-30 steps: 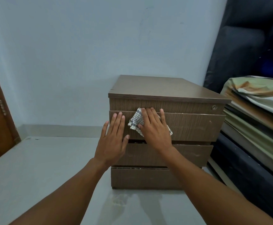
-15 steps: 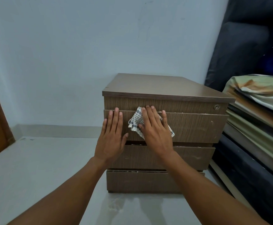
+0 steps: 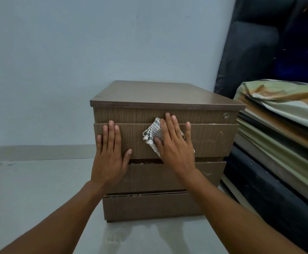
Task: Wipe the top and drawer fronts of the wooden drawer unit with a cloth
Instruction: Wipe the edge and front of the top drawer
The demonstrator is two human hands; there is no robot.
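Head view, right hand (image 3: 175, 145) flattening cloth (image 3: 152, 134), drawer unit (image 3: 204, 142) front

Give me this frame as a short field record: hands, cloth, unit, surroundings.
left hand: flat and bare on the second drawer front
right hand: flat, pressing the checked cloth to that front
cloth position: near the front's upper edge, left of centre
drawer unit: on the floor, top bare
lock: top front, right end
right of unit: stacked bedding
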